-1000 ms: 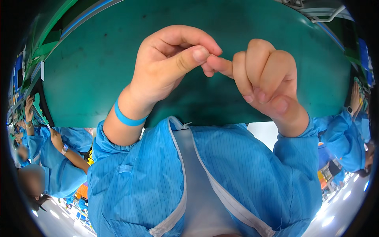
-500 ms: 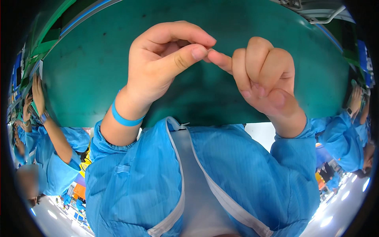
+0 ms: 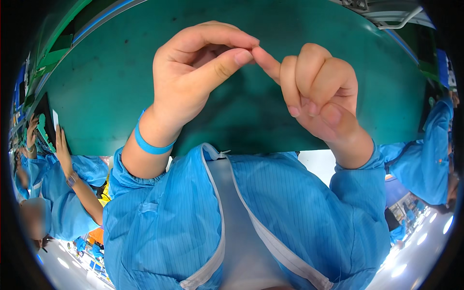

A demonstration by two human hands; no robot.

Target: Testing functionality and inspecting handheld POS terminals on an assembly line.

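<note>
My left hand [image 3: 186,72] is raised over the green table [image 3: 116,96], its thumb and index finger nearly meeting in a pinch. The tip of my right hand's little finger touches the pinch; whatever may lie between the fingertips is too small or hidden to name. The other fingers of my right hand [image 3: 321,92] are curled in toward the palm, with the thumb folded over beneath them. No object shows in that fist. A blue band [image 3: 153,146] circles my left wrist.
At the far left a co-worker's hand [image 3: 63,147] rests by the table's edge, and green racks [image 3: 53,58] stand beyond it. Another person's blue sleeve [image 3: 430,154] is at the right. A metal bracket [image 3: 403,19] juts in at the top right.
Both my hands have shifted slightly up and left, still meeting at the fingertips. The left co-worker's hand has moved nearer, and the right co-worker's arm has changed position.
</note>
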